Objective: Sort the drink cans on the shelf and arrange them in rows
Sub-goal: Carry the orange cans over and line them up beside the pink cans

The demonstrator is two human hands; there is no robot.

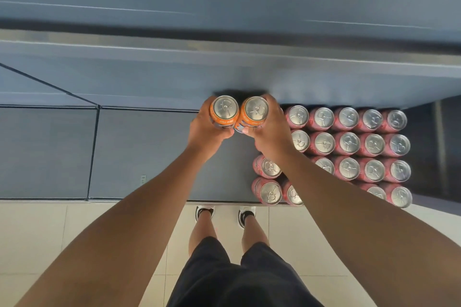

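Single head cam, wide-angle, pitched almost straight down, facing the shelf [139,152]. Close range: forearms enter from the bottom corners, left hand [207,129] and right hand [272,132] land mid-frame. Floor [37,232] and shoes [204,210] sit below the hands.

Black shorts [237,276] and seemingly black-and-white shoes [204,210] over pale floor tiles [74,232]

Both bare arms stretched forward and converging, left hand [207,129] wrapped round left orange can [223,110], right hand [272,129] wrapped round right orange can [254,111], thumbs close together
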